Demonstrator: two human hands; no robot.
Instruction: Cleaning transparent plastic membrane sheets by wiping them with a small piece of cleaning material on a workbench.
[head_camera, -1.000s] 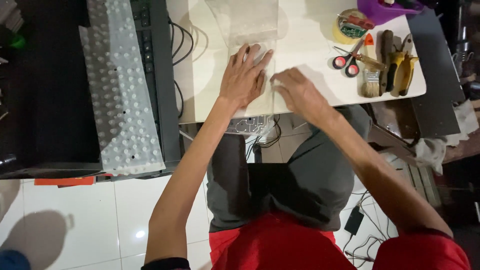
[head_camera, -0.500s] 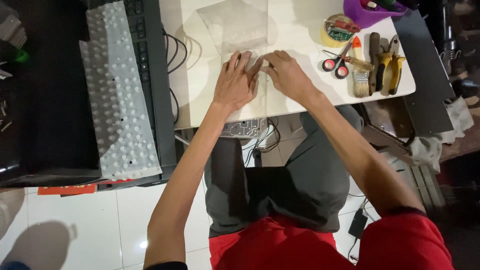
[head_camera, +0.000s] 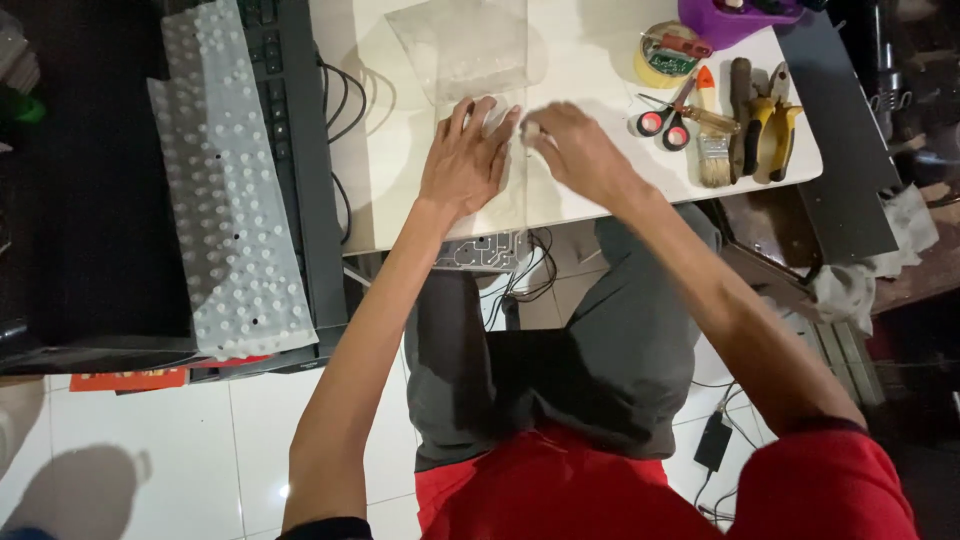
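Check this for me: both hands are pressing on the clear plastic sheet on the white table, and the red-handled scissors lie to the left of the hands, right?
Not quite. In the head view the red-handled scissors lie to the right of the hands, beside the brush. The left hand and right hand do press on the clear plastic sheet on the white table.

Bare tabletop (head_camera: 400, 150) left of hands, scissors (head_camera: 668, 118), brush (head_camera: 714, 160) crowding right

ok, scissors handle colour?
Red rings with black on the scissors, seen from the head view.
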